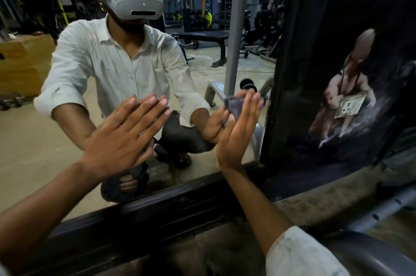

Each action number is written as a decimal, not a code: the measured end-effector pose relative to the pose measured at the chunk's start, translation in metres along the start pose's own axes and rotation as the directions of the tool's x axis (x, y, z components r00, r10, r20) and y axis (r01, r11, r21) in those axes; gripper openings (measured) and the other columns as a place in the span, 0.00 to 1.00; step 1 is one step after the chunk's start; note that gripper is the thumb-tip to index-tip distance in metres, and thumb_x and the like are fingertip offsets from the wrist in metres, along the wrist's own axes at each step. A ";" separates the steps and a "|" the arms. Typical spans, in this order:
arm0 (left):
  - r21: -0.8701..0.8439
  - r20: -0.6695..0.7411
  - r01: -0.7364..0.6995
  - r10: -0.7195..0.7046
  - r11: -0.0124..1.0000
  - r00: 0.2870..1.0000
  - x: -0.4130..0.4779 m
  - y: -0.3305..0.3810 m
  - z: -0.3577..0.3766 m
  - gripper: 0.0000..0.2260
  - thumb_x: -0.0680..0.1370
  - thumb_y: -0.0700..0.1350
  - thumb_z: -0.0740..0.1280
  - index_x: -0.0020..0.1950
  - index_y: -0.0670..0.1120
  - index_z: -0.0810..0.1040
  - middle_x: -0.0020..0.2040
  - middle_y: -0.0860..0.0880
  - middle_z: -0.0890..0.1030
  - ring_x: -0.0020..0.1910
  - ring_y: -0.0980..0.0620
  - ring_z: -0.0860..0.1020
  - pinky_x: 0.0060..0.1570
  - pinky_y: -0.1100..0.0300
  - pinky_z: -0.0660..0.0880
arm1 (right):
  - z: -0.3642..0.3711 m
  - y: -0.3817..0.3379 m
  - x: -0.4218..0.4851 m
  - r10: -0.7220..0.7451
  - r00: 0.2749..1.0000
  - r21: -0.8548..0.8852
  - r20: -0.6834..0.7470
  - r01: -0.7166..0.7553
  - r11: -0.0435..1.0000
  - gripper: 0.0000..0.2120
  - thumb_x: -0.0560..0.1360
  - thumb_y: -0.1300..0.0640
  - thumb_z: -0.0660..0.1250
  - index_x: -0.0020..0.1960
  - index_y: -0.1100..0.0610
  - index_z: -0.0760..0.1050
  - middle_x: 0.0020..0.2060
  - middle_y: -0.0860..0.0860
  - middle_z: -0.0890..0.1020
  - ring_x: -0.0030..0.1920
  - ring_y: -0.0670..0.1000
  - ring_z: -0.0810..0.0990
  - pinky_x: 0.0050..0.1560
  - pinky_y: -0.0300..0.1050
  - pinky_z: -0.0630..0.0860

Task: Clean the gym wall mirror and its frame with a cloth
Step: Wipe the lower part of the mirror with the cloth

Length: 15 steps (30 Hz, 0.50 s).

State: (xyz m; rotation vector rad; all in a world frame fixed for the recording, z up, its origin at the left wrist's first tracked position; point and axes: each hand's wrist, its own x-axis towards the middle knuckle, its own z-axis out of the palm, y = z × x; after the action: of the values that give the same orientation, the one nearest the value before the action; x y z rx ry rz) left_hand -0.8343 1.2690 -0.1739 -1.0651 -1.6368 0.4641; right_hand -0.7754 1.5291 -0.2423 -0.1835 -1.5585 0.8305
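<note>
Two hands are pressing on the mirror (pixel 33 152).
The left hand (pixel 121 134) is lying flat on it, fingers straight and together; the right hand (pixel 238 131), fingers straight too, is pressing the grey cloth (pixel 234 104) to it just beside the black frame (pixel 276 95).

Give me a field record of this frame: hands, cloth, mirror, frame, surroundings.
left hand: flat on the glass, fingers straight, no cloth
right hand: fingers straight, pressing the cloth to the glass
cloth: grey, low on the mirror, near its right edge
mirror: reflects the crouching person and gym equipment
frame: black; bottom rail runs below both hands
poster: right of the frame, with a socket plate on it
</note>
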 end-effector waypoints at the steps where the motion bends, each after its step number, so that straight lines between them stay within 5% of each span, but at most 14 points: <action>1: 0.008 -0.007 0.010 -0.010 1.000 1.000 -0.001 0.003 0.002 0.32 0.84 0.51 0.58 0.86 0.39 0.59 0.86 0.39 0.57 0.85 0.39 0.58 0.81 0.40 0.59 | -0.001 -0.005 0.010 -0.084 0.995 -0.026 0.060 0.086 0.996 0.27 0.85 0.62 0.55 0.83 0.66 0.56 0.84 0.59 0.54 0.85 0.60 0.49 0.83 0.66 0.52; 3: 0.030 -0.023 0.021 -0.020 0.999 1.000 -0.003 0.006 0.004 0.32 0.84 0.51 0.59 0.85 0.38 0.60 0.86 0.39 0.58 0.85 0.39 0.59 0.80 0.39 0.60 | -0.001 -0.004 0.015 -0.296 0.924 -0.149 0.242 0.337 0.930 0.27 0.86 0.59 0.56 0.83 0.63 0.58 0.84 0.58 0.54 0.85 0.59 0.48 0.83 0.65 0.49; 5: 0.046 -0.019 0.019 -0.018 0.999 1.000 -0.004 0.005 0.003 0.32 0.84 0.51 0.58 0.85 0.38 0.59 0.86 0.38 0.58 0.84 0.39 0.59 0.80 0.39 0.61 | -0.005 0.015 0.005 -0.510 0.724 -0.180 0.465 0.641 0.746 0.28 0.85 0.58 0.60 0.83 0.60 0.58 0.83 0.58 0.55 0.85 0.59 0.49 0.83 0.64 0.48; 7: 0.062 -0.004 0.022 -0.021 0.998 1.000 -0.004 0.005 0.001 0.32 0.84 0.51 0.59 0.85 0.38 0.59 0.86 0.38 0.57 0.85 0.38 0.59 0.81 0.39 0.60 | -0.020 0.051 -0.011 -0.666 0.371 -0.032 0.648 0.886 0.462 0.29 0.85 0.60 0.59 0.84 0.59 0.57 0.83 0.58 0.57 0.85 0.59 0.52 0.83 0.63 0.49; 10: 0.071 0.008 0.032 -0.032 0.997 0.999 -0.002 0.006 0.000 0.32 0.84 0.51 0.59 0.85 0.39 0.59 0.86 0.38 0.58 0.85 0.39 0.59 0.80 0.38 0.62 | -0.055 0.102 -0.026 -0.624 -0.156 0.257 0.765 0.964 0.074 0.27 0.87 0.60 0.55 0.85 0.59 0.54 0.85 0.57 0.55 0.85 0.57 0.52 0.84 0.59 0.47; 13: 0.085 0.023 0.045 -0.047 0.995 0.999 -0.001 0.006 -0.001 0.31 0.85 0.51 0.59 0.85 0.39 0.59 0.86 0.39 0.58 0.84 0.39 0.60 0.80 0.39 0.62 | -0.063 0.111 -0.008 -0.551 -0.361 0.364 0.753 0.925 -0.108 0.27 0.88 0.59 0.55 0.85 0.59 0.52 0.85 0.56 0.53 0.85 0.56 0.51 0.84 0.59 0.45; 15: 0.085 0.040 0.047 -0.050 0.995 0.998 0.000 0.006 -0.001 0.32 0.84 0.51 0.60 0.86 0.39 0.59 0.86 0.39 0.58 0.84 0.39 0.60 0.80 0.39 0.62 | -0.052 0.090 0.023 -0.585 -0.348 0.323 0.732 0.934 -0.150 0.27 0.88 0.58 0.53 0.86 0.57 0.52 0.85 0.54 0.55 0.85 0.56 0.53 0.84 0.59 0.46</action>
State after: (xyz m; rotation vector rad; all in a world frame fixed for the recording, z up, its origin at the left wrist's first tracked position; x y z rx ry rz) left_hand -0.8312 1.2718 -0.1782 -0.9571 -1.6616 0.5213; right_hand -0.7633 1.6278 -0.2809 1.1843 -1.9556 -1.0264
